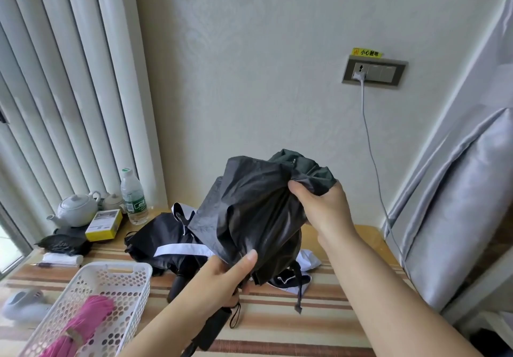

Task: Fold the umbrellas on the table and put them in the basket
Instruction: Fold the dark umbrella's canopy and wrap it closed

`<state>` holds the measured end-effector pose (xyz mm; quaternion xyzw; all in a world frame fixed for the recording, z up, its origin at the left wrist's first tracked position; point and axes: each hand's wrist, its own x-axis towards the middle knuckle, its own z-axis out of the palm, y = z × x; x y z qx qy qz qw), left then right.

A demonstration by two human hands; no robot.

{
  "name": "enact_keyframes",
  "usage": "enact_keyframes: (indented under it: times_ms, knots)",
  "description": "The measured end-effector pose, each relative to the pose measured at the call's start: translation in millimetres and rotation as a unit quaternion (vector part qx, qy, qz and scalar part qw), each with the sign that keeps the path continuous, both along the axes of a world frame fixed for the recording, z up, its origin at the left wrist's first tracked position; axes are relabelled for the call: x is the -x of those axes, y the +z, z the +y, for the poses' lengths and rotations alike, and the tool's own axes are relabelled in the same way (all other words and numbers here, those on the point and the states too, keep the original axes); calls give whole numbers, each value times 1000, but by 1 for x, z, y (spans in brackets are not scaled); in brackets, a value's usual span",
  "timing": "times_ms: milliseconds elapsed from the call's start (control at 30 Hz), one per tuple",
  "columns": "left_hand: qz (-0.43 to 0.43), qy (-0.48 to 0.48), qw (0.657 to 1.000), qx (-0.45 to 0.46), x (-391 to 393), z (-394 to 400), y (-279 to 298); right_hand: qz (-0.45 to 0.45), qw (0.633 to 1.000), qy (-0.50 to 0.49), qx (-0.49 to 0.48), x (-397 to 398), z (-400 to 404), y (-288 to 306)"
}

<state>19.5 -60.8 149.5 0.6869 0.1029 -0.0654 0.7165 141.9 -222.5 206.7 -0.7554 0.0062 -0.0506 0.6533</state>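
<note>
Left hand [219, 279] gripping crumpled black umbrella [249, 212] near handle, right hand [322, 206] pinching its matte canopy

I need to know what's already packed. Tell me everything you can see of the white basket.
The white basket is perforated plastic with round holes in its walls and a slot handle at its far end. It sits upright at the table's near left, partly cut off by the frame. A folded pink umbrella lies inside. Neither hand touches it.
</note>
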Motion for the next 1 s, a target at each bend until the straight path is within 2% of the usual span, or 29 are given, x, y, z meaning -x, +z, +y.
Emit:
enact_keyframes:
  times_ms: [100,200,267,400,467,600,700,800,833,900,967,1000]
  knots:
    - [-2,27,999,-42,-2,7,1,-2,999,47,13,2,-11,5]
    - [25,23,999,-21,-2,19,2,-52,994,57,82,7,-31,18]
    - [30,13,999,-20,1,21,2,-88,983,101,123,7,-40,22]
    - [50,14,998,17,5,23,-1,-100,970,178,131,6,-48,31]
    - [41,-22,999,7,6,22,-3,-115,975,138,131,3,-43,32]
    - [46,-22,998,34,12,11,-5,-102,984,-13,148,-5,-22,24]
    - [52,-36,996,57,11,8,-13,-74,979,-47,185,-2,-15,25]
    - [64,-19,993,92,8,11,-13,-108,967,-81,216,16,-21,29]
    - [68,-12,992,101,7,10,-11,-89,966,-62,235,21,-24,28]
    - [67,-2,991,111,4,9,-11,39,960,51,272,34,-21,23]
    - [66,-7,992,111,2,5,-11,189,938,161,243,40,-10,9]
    - [67,-15,991,112,2,1,-10,224,935,183,206,40,-4,1]
